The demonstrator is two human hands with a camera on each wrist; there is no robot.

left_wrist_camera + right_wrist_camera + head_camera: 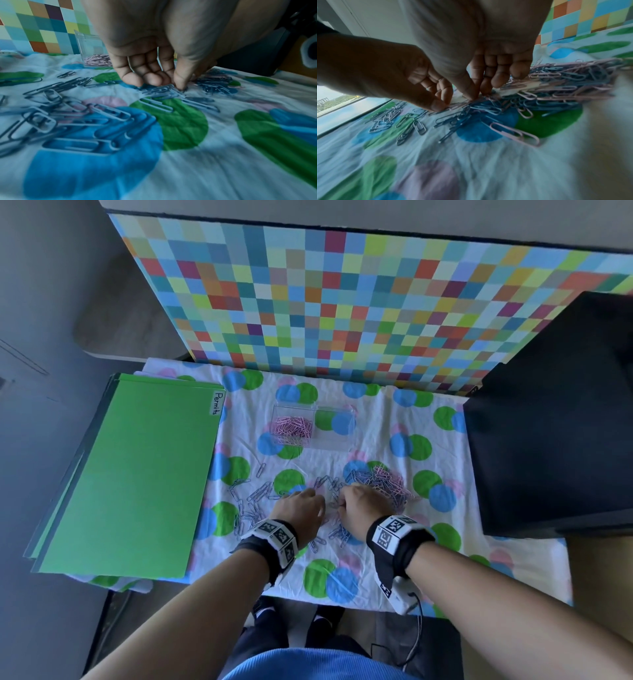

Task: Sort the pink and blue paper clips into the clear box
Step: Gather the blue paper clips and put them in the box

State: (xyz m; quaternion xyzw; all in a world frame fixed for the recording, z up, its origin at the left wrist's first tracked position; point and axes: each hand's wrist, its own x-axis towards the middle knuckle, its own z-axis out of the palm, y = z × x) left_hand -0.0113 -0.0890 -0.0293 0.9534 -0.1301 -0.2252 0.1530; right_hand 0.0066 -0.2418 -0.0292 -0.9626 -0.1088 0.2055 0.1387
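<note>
The clear box (pixel 342 440) stands mid-table; its left compartment holds pink clips (pixel 293 429), and through the right one only the cloth shows. Blue clips (pixel 253 498) lie scattered at the left. A mixed pink and blue pile (pixel 383 479) lies at the right. My left hand (pixel 313 494) reaches down between them, its thumb and curled fingers pinching blue clips (pixel 163 90) on the cloth. My right hand (pixel 342 501) is beside it at the pile's near edge. In the right wrist view its thumb and forefinger (pixel 477 95) pinch a pink clip (pixel 488 96) there.
A stack of green folders (pixel 137 474) labelled "Permits" covers the table's left side. A dark box (pixel 555 422) stands at the right. A checkered board (pixel 342 302) rises behind the spotted cloth (pixel 376 570). A loose pink clip (pixel 515 134) lies near the right wrist.
</note>
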